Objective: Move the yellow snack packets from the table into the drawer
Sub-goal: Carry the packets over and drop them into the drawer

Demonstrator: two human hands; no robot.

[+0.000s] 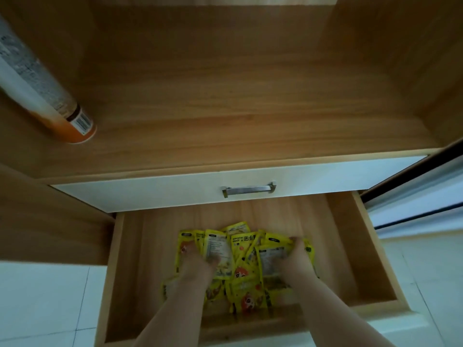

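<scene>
Down inside the open drawer point(350, 241), the left hand point(198, 261) and right hand point(297, 256) clutch the heap of yellow snack packets point(244, 249) lying on its floor; a bottle point(37, 91) sits on the shelf above.

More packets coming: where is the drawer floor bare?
Bare floor lies between the yellow snack packets and the left wall of the drawer, and toward its right wall. The middle is crowded: left hand and right hand are on the pile.
</scene>
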